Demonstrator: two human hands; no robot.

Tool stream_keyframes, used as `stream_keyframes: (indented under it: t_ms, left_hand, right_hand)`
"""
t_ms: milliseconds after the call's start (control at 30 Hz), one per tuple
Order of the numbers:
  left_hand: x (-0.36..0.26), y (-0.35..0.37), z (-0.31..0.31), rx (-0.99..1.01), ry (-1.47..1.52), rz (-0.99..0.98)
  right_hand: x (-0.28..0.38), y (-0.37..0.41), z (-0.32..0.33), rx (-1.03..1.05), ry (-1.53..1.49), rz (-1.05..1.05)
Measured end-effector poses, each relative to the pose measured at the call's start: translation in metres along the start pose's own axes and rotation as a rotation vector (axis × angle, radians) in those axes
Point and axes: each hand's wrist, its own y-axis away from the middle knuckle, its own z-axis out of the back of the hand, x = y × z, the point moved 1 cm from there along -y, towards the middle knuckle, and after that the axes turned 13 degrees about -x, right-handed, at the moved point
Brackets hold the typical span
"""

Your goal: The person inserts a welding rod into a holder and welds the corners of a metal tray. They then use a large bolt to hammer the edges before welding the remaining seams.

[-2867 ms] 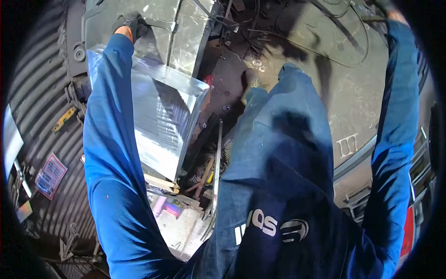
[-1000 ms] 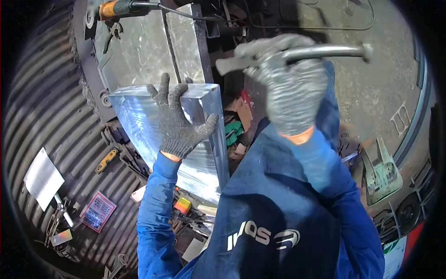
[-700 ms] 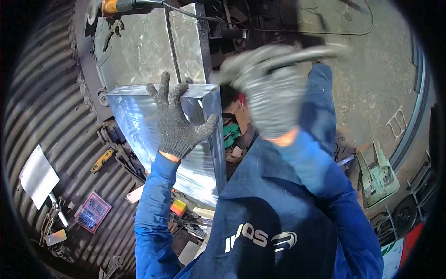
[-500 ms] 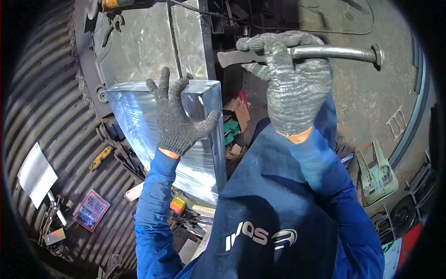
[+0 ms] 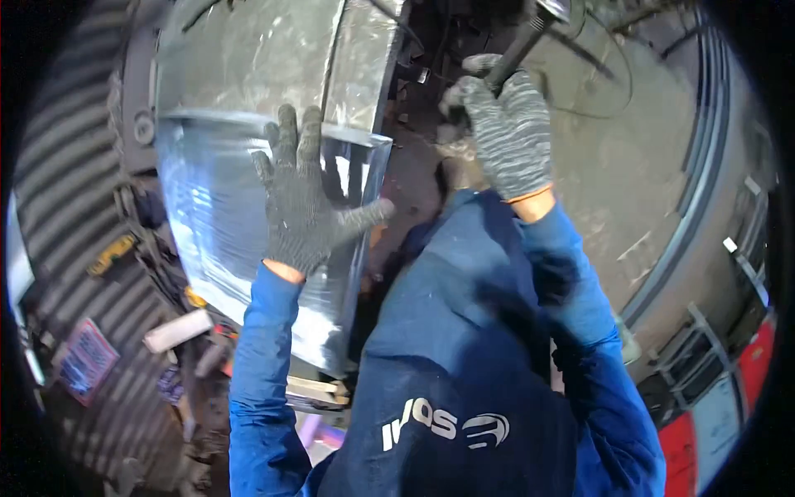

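My left hand (image 5: 302, 195), in a dark knitted glove, lies with fingers spread on a shiny bent sheet-metal piece (image 5: 211, 195). Its fingertips reach past the piece's upper edge. My right hand (image 5: 509, 132), in a grey glove, is raised to the right of the metal and closed round the dark shaft of a hammer (image 5: 522, 50). The hammer points up and away from me, its shiny end cut off by the top of the view. Motion blurs parts of it.
The sheet metal rests against a worn grey metal surface (image 5: 248, 62). On the left, a corrugated wall or floor (image 5: 66, 207) carries a yellow level (image 5: 112, 254) and a red-edged sign (image 5: 87, 362). A dark frame (image 5: 696, 352) and red panels (image 5: 679, 455) stand at lower right.
The hammer has swung from lying crosswise to pointing up and away, and my right hand has turned with it. My left hand stays on the sheet metal. The whole view has shifted.
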Motion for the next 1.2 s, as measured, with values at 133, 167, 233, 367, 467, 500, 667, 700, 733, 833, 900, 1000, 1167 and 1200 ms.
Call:
stream_keyframes:
  t_ms: [133, 167, 233, 367, 467, 500, 667, 700, 733, 833, 900, 1000, 1167, 1200]
  left_hand:
    - [-0.005, 0.085, 0.019, -0.068, 0.287, 0.381]
    - [-0.002, 0.109, 0.02, -0.028, 0.251, 0.435]
    - [0.0, 0.147, 0.021, -0.046, 0.446, 0.744]
    - [-0.007, 0.185, 0.029, 0.059, 0.682, 1.058]
    - [-0.013, 0.218, -0.002, -0.113, 0.518, 0.901]
    - [-0.013, 0.224, -0.011, -0.154, 0.464, 0.856]
    - [0.009, 0.223, -0.022, -0.19, 0.527, 0.69]
    - [0.01, 0.222, -0.021, -0.186, 0.546, 0.675]
    - [0.011, 0.222, -0.021, -0.18, 0.561, 0.659]
    - [0.013, 0.218, -0.016, -0.167, 0.6, 0.616]
    - [0.012, 0.216, -0.011, -0.153, 0.636, 0.641]
    - [0.01, 0.211, -0.006, -0.118, 0.69, 0.782]
    - [-0.009, 0.214, -0.001, -0.199, 0.845, 1.009]
    - [-0.011, 0.219, -0.007, -0.258, 0.827, 0.998]
  right_hand:
    - [0.036, -0.014, 0.005, 0.061, 0.856, 0.295]
    - [0.037, -0.017, 0.004, 0.087, 0.889, 0.218]
    - [0.033, -0.029, -0.011, 0.14, 0.966, 0.174]
    - [0.027, -0.054, -0.045, 0.356, 1.111, 0.366]
    - [0.018, -0.077, -0.099, 0.534, 1.172, 0.504]
    - [0.015, -0.085, -0.117, 0.595, 1.222, 0.567]
    - [-0.005, -0.1, -0.182, 0.59, 1.25, 0.522]
    - [-0.006, -0.116, -0.181, 0.691, 1.21, 0.568]
    - [-0.004, -0.107, -0.184, 0.671, 1.161, 0.66]
    - [0.022, -0.078, -0.177, 0.376, 0.919, 0.728]
    - [0.057, -0.089, -0.141, 0.163, 0.811, 0.866]
    - [0.121, -0.125, -0.073, -0.121, 0.631, 0.806]
    - [0.197, -0.294, 0.119, -0.258, 0.337, 0.059]
    - [0.198, -0.321, 0.136, -0.482, 0.204, -0.156]
